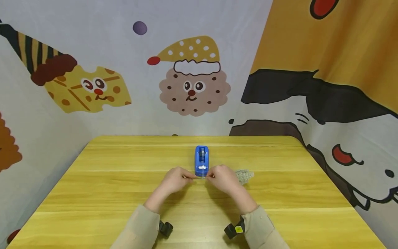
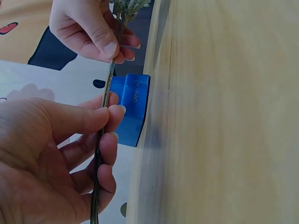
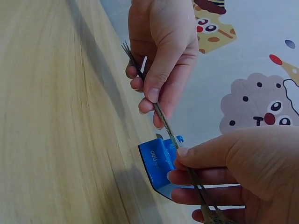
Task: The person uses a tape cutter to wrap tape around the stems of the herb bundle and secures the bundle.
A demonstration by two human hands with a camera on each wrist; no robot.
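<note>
Crosswise Flower Stems Held Before a Blue Tape Dispenser

Pinched between thumb and index finger of the left hand [image 1: 175, 179], with the remaining fingers curled in around the lower length: a bundle of thin green-brown stems [image 3: 166, 122], loose ends fanned slightly beyond that grip; pinched likewise between thumb and fingertips of the right hand [image 1: 222, 177]: the same stems, nearer the bloom; at the outer side of the right hand, a pale grey-green flower head [image 1: 244, 176], finely clustered in texture; between the two grips, a short exposed length of stem with a glossy glint, too small to identify; just beyond the stems, a blue tape dispenser [image 1: 202, 162], upright, with pale "deli" lettering; contact between stems and dispenser impossible to tell; beneath, a yellow wood-grain table [image 1: 93, 193]; over the forearms, beige sleeves [image 1: 138, 226]; at the wrists, black wrist cameras [image 1: 166, 229], with a yellow label on the right-hand one; behind the table, a printed fabric backdrop [image 1: 124, 41], with a cartoon cheese wedge [image 1: 90, 93] in a striped hat at left and a pinkish cartoon cookie [image 1: 192, 102] in a spotted yellow cap at centre.
</note>
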